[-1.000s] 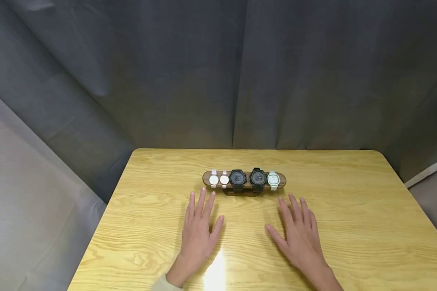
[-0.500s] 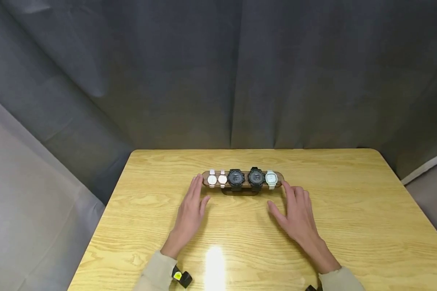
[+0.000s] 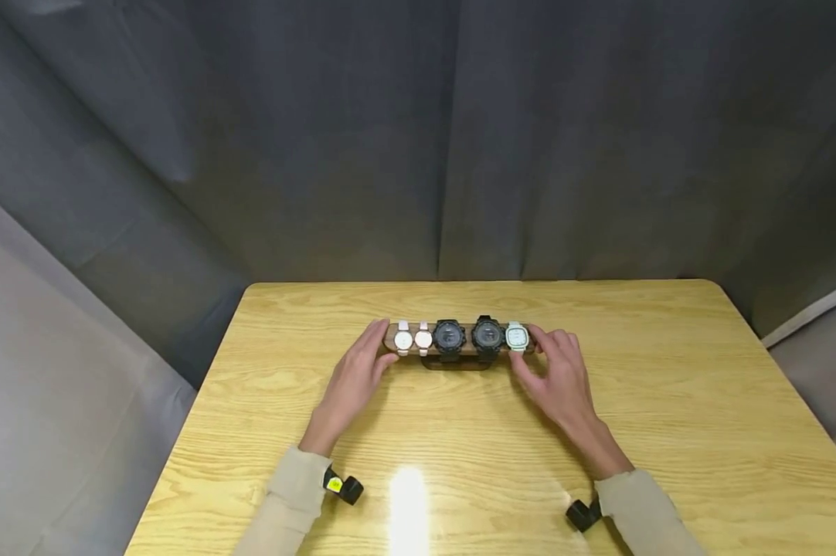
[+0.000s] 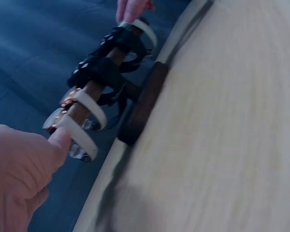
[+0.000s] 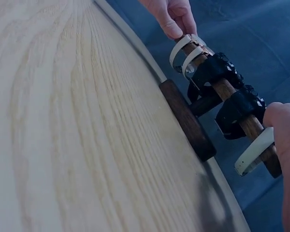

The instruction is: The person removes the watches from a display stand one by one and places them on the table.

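A dark wooden watch stand (image 3: 467, 349) with a T-shaped bar and foot stands on the table, carrying several watches. From the left come a watch with a white strap (image 3: 403, 340), a second light-strapped watch (image 3: 423, 339), two bulky black watches (image 3: 449, 335) and a mint-green square watch (image 3: 517, 337). My left hand (image 3: 351, 378) grips the bar's left end, its thumb (image 4: 61, 140) beside the white strap. At the opposite end my right hand (image 3: 564, 378) holds the bar, thumb in front by the mint-green watch and fingers behind. Some fingertips are hidden behind the bar.
The wooden table (image 3: 265, 386) has its far edge behind the stand, against a dark grey curtain (image 3: 334, 154). A lighter cloth (image 3: 56, 386) hangs at the left. Small black cameras (image 3: 351, 489) sit at both wrists. Light glares off the table front.
Both hands have moved forward from above the table to the stand's two ends, and they now grip the bar. The stand stays at nearly the same place in view.
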`<state>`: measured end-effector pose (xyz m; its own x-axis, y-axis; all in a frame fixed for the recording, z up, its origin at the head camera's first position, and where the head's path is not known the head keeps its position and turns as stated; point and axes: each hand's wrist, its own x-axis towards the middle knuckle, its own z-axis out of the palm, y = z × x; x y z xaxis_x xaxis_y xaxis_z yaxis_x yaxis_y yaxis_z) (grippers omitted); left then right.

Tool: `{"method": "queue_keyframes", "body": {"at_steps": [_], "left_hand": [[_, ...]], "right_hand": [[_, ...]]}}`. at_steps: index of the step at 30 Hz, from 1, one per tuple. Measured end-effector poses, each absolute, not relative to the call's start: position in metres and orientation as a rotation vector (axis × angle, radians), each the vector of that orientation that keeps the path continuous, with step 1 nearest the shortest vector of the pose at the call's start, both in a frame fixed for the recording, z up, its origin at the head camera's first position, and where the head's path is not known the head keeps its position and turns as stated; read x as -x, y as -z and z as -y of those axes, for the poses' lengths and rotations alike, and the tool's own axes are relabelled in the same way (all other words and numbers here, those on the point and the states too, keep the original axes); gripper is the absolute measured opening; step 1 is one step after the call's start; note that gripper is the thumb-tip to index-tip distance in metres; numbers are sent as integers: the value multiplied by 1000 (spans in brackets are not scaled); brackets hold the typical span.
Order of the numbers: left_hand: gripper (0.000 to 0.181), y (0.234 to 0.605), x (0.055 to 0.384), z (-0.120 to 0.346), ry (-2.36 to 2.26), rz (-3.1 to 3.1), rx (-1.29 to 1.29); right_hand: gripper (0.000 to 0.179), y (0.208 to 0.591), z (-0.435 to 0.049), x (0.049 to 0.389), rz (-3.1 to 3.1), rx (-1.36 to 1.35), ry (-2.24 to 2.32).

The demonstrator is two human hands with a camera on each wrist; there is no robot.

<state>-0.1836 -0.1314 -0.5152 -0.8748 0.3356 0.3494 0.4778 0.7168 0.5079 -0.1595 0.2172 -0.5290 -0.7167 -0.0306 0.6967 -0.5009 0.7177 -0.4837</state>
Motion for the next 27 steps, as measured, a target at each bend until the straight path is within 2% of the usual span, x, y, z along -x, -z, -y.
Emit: {"method": "queue_keyframes", "body": {"at_steps": [14,27], "left_hand": [[63,513,185,141,1320,2730,643],[61,514,178,127,1376,2695,666]], "right_hand": [[48,532,-218,157,2191,-416,-902],[43,533,-227,147,2079,-403,-952]]}}
